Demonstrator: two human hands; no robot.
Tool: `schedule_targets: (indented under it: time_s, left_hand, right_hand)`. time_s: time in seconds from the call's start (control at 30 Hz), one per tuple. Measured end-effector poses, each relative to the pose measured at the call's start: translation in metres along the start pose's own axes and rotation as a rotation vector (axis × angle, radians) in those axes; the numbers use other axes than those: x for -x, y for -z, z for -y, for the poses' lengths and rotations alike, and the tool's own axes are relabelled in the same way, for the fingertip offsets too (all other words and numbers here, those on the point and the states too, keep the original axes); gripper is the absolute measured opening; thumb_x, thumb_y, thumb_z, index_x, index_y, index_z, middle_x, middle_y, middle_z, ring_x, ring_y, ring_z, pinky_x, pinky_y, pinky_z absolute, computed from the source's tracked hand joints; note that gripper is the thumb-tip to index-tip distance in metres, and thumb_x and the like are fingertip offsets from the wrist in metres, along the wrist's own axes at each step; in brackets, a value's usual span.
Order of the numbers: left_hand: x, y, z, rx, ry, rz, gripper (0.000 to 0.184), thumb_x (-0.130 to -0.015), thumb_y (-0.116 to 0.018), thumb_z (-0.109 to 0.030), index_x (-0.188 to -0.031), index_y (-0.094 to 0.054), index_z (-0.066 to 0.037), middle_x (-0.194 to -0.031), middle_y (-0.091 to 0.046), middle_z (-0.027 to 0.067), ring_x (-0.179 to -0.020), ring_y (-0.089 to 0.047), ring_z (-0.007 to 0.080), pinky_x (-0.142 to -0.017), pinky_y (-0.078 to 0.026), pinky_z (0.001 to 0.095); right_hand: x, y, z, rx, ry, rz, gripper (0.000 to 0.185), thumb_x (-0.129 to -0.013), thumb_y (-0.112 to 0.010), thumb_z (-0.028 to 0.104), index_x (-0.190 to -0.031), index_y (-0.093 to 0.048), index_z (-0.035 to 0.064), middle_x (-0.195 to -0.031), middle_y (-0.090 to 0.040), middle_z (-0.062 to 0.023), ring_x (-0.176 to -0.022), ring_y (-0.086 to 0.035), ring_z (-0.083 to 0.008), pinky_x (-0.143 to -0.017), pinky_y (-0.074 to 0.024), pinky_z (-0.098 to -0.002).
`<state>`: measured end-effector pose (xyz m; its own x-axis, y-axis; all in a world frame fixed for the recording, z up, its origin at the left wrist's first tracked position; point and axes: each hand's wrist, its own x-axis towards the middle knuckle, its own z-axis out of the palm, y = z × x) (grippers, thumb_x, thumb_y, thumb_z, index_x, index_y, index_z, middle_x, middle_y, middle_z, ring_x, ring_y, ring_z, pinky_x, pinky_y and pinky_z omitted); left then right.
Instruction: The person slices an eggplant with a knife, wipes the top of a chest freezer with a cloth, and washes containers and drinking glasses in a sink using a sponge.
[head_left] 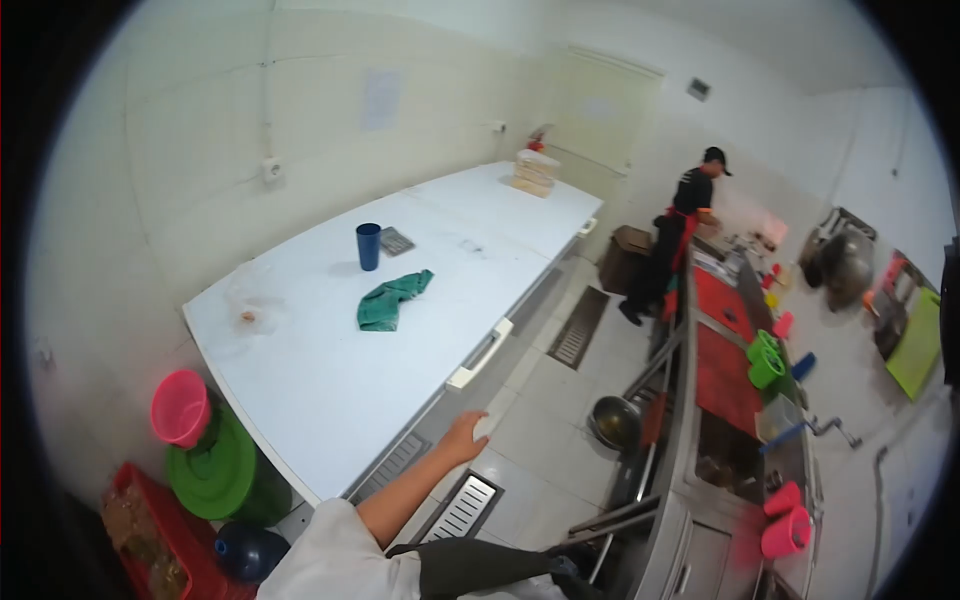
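My left hand (464, 438) reaches out over the floor, just in front of the long white-topped counter (330, 400). Its fingers are curled around a small whitish thing (486, 427), whose kind I cannot make out. The white handle (481, 356) on the counter's front edge is close by, apart from the fingers. On the counter lie a crumpled green cloth (393, 300), a dark blue cup (369, 247) standing upright and a flat grey item (397, 241). My right hand is out of view.
A person (690, 210) works at the far end of the steel sink unit (678, 480) on the right. A metal pot (614, 422) sits low beside it. Floor drain grates (462, 508) lie underfoot. A green lidded bin (215, 465) and red crate (180, 535) stand left.
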<state>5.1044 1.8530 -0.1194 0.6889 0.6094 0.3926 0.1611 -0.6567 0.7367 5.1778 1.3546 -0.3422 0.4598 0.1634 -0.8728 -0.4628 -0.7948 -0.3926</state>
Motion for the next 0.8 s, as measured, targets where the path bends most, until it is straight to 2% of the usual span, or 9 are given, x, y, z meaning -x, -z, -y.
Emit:
schedule_targets:
  time_s: [0.2,0.33,0.47,0.5,0.57,0.63,0.67,0.7,0.8]
  left_hand:
    - [-0.122,0.084,0.108,-0.306,0.359,-0.364,0.049,-0.071,-0.070,-0.015,-0.117,-0.052,-0.017,-0.119,-0.049,0.0112,-0.112,-0.044,0.0344,-0.092,-0.040,0.0491]
    - [-0.184,0.131,0.184,-0.505,0.686,-0.378,0.071,-0.074,-0.071,-0.033,-0.134,-0.038,-0.012,-0.137,-0.037,0.0155,-0.127,-0.033,0.0362,-0.095,-0.034,0.0599]
    - [-0.266,0.122,0.241,-0.745,0.821,-0.440,0.076,-0.076,-0.066,-0.043,-0.139,-0.036,-0.013,-0.146,-0.028,0.0164,-0.133,-0.022,0.0425,-0.101,-0.026,0.0612]
    - [-0.298,0.116,0.251,-0.788,0.855,-0.448,0.077,-0.076,-0.065,-0.045,-0.139,-0.036,-0.013,-0.147,-0.026,0.0163,-0.134,-0.020,0.0436,-0.102,-0.024,0.0610]
    - [-0.350,0.068,0.281,-0.710,0.599,-0.318,0.077,-0.076,-0.064,-0.046,-0.139,-0.037,-0.013,-0.147,-0.025,0.0162,-0.134,-0.018,0.0444,-0.103,-0.024,0.0611]
    - [-0.411,0.018,0.281,-0.600,0.399,-0.154,0.076,-0.075,-0.065,-0.047,-0.138,-0.039,-0.014,-0.147,-0.026,0.0163,-0.135,-0.016,0.0447,-0.104,-0.024,0.0602]
    - [-0.436,-0.015,0.256,-0.534,0.335,-0.032,0.075,-0.075,-0.065,-0.046,-0.138,-0.041,-0.014,-0.147,-0.027,0.0165,-0.136,-0.015,0.0447,-0.104,-0.024,0.0592]
    - [-0.456,-0.034,0.231,-0.513,0.350,0.034,0.073,-0.075,-0.065,-0.046,-0.136,-0.042,-0.015,-0.146,-0.028,0.0167,-0.136,-0.014,0.0450,-0.104,-0.025,0.0582]
    - [-0.492,-0.055,0.193,-0.492,0.418,0.070,0.065,-0.076,-0.067,-0.043,-0.132,-0.048,-0.015,-0.144,-0.033,0.0176,-0.135,-0.018,0.0453,-0.105,-0.028,0.0531]
  right_hand:
    - [-0.125,0.128,0.216,0.119,0.050,-0.032,0.017,-0.084,-0.050,0.016,-0.086,-0.062,0.0049,-0.071,-0.062,-0.0069,-0.057,-0.058,-0.0195,-0.048,-0.0460,-0.0327]
    - [-0.230,0.180,0.392,0.118,0.265,-0.101,0.018,-0.085,-0.049,0.016,-0.088,-0.062,0.0045,-0.071,-0.062,-0.0068,-0.057,-0.058,-0.0196,-0.048,-0.0456,-0.0324]
    - [-0.227,0.133,0.580,-0.117,0.648,-0.098,0.013,-0.088,-0.052,0.016,-0.093,-0.061,0.0065,-0.082,-0.064,-0.0085,-0.060,-0.061,-0.0170,-0.050,-0.0494,-0.0304]
    - [-0.209,0.108,0.629,-0.127,0.615,-0.059,0.013,-0.089,-0.053,0.016,-0.094,-0.060,0.0067,-0.083,-0.064,-0.0083,-0.062,-0.061,-0.0170,-0.052,-0.0499,-0.0303]
    - [-0.155,0.048,0.690,-0.168,0.604,0.074,0.014,-0.088,-0.057,0.016,-0.098,-0.060,0.0066,-0.086,-0.065,-0.0080,-0.070,-0.063,-0.0173,-0.059,-0.0510,-0.0294]
    - [-0.146,-0.005,0.750,-0.006,0.875,0.220,0.021,-0.086,-0.062,0.016,-0.104,-0.060,0.0052,-0.084,-0.065,-0.0077,-0.072,-0.062,-0.0147,-0.060,-0.0500,-0.0270]
    - [-0.148,-0.025,0.782,0.238,1.161,0.032,0.026,-0.084,-0.065,0.018,-0.104,-0.059,0.0023,-0.087,-0.064,-0.0077,-0.075,-0.062,-0.0146,-0.065,-0.0498,-0.0274]
    - [-0.112,-0.045,0.821,0.224,1.290,-0.045,0.030,-0.084,-0.066,0.017,-0.107,-0.057,0.0011,-0.097,-0.062,-0.0105,-0.088,-0.061,-0.0172,-0.075,-0.0484,-0.0294]
    - [-0.117,-0.087,0.921,0.224,1.515,-0.270,0.051,-0.080,-0.070,0.027,-0.121,-0.050,0.0044,-0.116,-0.054,-0.0166,-0.108,-0.052,-0.0294,-0.091,-0.0414,-0.0397]
